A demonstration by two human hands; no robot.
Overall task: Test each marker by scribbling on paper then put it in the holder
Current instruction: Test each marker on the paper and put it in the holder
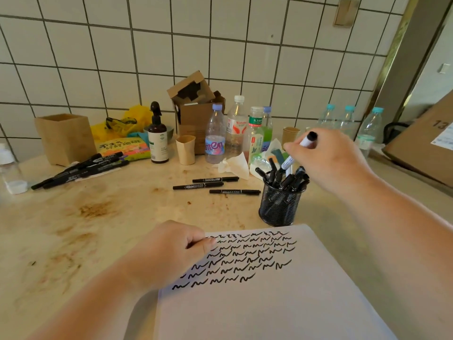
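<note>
Right hand [328, 163], right of centre: fingers pinch a white marker [297, 153], tip down over the mesh holder [280, 204] full of black markers. Left hand [169, 251], lower centre: fingers curled, pressing the scribbled paper [269, 303] to the desk [110, 217]. 3 loose markers [215, 185] lie left of the holder.

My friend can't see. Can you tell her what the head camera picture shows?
A person's right hand lowers a white-barrelled marker into a black mesh holder full of black markers. Their left hand holds down white paper covered in black squiggles; three thin black markers lie nearby.
</note>
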